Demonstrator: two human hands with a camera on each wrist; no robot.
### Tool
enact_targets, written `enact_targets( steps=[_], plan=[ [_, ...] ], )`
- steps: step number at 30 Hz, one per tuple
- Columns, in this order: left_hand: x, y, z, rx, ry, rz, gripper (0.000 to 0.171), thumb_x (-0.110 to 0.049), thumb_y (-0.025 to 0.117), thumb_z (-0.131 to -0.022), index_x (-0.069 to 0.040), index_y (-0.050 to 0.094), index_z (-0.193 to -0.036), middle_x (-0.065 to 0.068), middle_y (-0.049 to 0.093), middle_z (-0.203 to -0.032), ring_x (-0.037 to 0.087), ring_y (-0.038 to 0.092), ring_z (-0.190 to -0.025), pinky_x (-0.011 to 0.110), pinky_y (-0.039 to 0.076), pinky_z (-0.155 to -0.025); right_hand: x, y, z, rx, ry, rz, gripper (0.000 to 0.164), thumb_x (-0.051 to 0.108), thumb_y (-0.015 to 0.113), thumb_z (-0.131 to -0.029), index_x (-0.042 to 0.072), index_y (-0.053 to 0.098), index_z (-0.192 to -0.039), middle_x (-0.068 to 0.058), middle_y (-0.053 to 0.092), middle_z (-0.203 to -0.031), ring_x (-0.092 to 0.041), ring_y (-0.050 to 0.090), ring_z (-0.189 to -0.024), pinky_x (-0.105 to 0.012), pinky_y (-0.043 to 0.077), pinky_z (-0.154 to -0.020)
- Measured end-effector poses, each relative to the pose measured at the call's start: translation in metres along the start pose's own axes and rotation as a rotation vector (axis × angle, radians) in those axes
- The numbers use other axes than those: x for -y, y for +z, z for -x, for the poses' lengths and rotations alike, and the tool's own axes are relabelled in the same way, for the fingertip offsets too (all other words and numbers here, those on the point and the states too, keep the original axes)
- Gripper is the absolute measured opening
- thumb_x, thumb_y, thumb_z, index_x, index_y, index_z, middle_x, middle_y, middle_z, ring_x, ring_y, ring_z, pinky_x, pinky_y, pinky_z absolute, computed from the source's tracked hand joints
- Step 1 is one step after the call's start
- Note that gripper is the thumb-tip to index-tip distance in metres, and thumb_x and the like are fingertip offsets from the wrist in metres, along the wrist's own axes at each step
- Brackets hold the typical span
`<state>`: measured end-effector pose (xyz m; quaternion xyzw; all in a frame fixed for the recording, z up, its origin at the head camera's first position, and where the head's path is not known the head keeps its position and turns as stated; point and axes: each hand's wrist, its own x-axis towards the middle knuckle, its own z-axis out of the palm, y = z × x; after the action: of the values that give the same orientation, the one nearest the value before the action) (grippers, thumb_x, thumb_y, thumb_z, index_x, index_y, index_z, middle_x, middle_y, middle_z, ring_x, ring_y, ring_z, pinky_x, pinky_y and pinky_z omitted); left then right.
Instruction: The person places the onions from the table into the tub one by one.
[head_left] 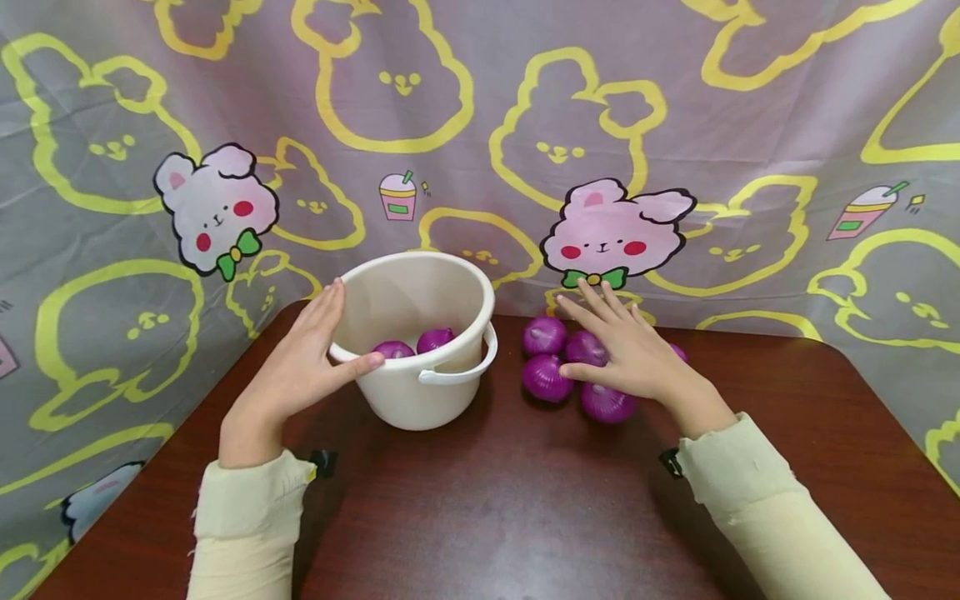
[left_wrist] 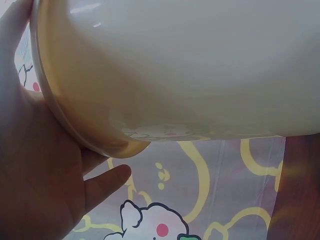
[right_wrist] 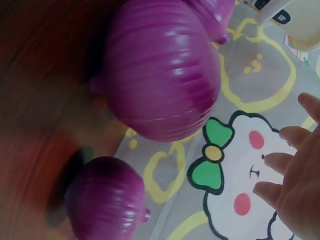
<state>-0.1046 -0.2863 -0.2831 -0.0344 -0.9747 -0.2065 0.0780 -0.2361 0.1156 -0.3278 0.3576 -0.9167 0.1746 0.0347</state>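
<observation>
A cream bucket (head_left: 420, 400) with a white handle (head_left: 461, 372) stands upright on the table. Inside it lie a purple onion (head_left: 393, 350) and another onion (head_left: 435, 339). My left hand (head_left: 296, 358) rests against the bucket's rim at the left, thumb along the near edge and fingers straight; the left wrist view shows the palm beside the rim (left_wrist: 55, 107). To the bucket's right sits a group of several purple onions (head_left: 547, 378). Over them my right hand (head_left: 626, 350) hovers with spread fingers, holding nothing. Below that hand, a large onion (right_wrist: 162, 70) fills much of the right wrist view.
The dark brown table (head_left: 480, 500) has rounded far corners. Behind it hangs a grey-pink curtain (head_left: 480, 175) printed with yellow outlines and cartoon animals. A smaller-looking onion (right_wrist: 107, 200) sits apart from the large one in the right wrist view.
</observation>
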Motion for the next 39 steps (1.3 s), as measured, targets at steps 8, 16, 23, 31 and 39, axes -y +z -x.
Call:
enact_targets(
  steps=[8,16,23,31,39],
  plan=[
    [0.000,-0.001,0.000,0.001,0.001,0.002,0.107,-0.062,0.061,-0.088,-0.008,0.004,-0.160,0.007,0.000,-0.169,0.034,0.001,-0.156,0.068,0.016,-0.118,-0.009,0.006,0.009,0.024,0.012,-0.023,0.093,0.066,0.065,-0.084,0.034,0.020,-0.159,-0.001,0.001,-0.170,-0.041,-0.001,-0.155,-0.073,0.008,-0.116],
    [0.001,0.000,0.000,-0.004,0.014,-0.007,0.107,-0.062,0.062,-0.088,-0.006,0.005,-0.159,0.009,0.001,-0.169,0.035,0.002,-0.156,0.066,0.016,-0.119,-0.018,0.014,0.017,0.044,0.042,-0.033,0.095,0.065,0.065,-0.084,0.029,0.021,-0.160,-0.004,0.003,-0.170,-0.043,-0.001,-0.154,-0.077,0.013,-0.113],
    [0.000,0.000,0.001,-0.002,0.009,0.001,0.108,-0.062,0.062,-0.088,-0.007,0.004,-0.160,0.006,-0.001,-0.169,0.033,0.002,-0.156,0.066,0.017,-0.119,-0.024,0.021,0.023,0.065,0.063,-0.044,0.095,0.066,0.065,-0.083,0.029,0.021,-0.160,-0.005,0.005,-0.169,-0.044,0.003,-0.154,-0.079,0.019,-0.109],
    [-0.001,0.001,0.002,0.000,0.001,-0.002,0.107,-0.062,0.062,-0.088,-0.007,0.004,-0.160,0.006,-0.001,-0.169,0.034,0.002,-0.156,0.067,0.018,-0.119,-0.032,0.029,0.029,0.068,0.045,-0.041,0.095,0.065,0.067,-0.082,0.025,0.027,-0.158,-0.009,0.012,-0.168,-0.045,0.006,-0.153,-0.075,0.016,-0.113],
    [0.000,0.001,0.001,-0.001,-0.001,-0.012,0.107,-0.063,0.061,-0.088,-0.008,0.004,-0.160,0.006,0.000,-0.169,0.033,0.002,-0.156,0.067,0.017,-0.119,-0.037,0.033,0.034,0.083,0.043,-0.046,0.096,0.065,0.069,-0.080,0.022,0.031,-0.157,-0.011,0.015,-0.168,-0.048,0.008,-0.152,-0.073,0.021,-0.113]
  ],
)
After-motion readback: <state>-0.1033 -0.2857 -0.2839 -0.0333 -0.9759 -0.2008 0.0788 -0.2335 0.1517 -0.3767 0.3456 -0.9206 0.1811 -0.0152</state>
